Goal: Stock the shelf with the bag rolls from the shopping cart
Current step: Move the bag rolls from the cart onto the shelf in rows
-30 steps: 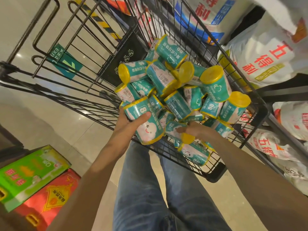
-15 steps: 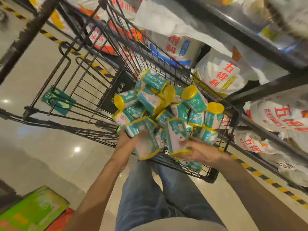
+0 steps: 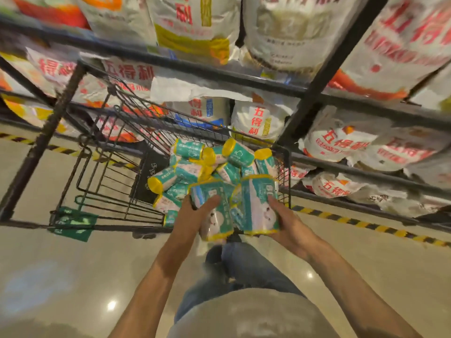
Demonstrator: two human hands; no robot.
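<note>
Several teal bag rolls with yellow ends point(image 3: 195, 167) lie piled in the black wire shopping cart point(image 3: 107, 181). My left hand point(image 3: 192, 215) grips one teal roll point(image 3: 214, 211), held above the cart's near edge. Beside it, my right hand point(image 3: 285, 220) grips a second teal roll point(image 3: 258, 203). The two held rolls touch side by side. A dark metal shelf point(image 3: 305, 89) stacked with large white sacks rises behind and above the cart.
White sacks with red lettering point(image 3: 263, 118) fill the shelf levels. A yellow-and-black hazard stripe point(image 3: 366, 223) runs along the floor under the shelf. A green tag point(image 3: 73, 223) hangs on the cart's left end. My jeans-clad legs stand below the cart.
Both hands have lifted a roll each out of the pile and brought them together. The view has tilted up, showing more of the shelf; the coloured boxes on the floor have left the view.
</note>
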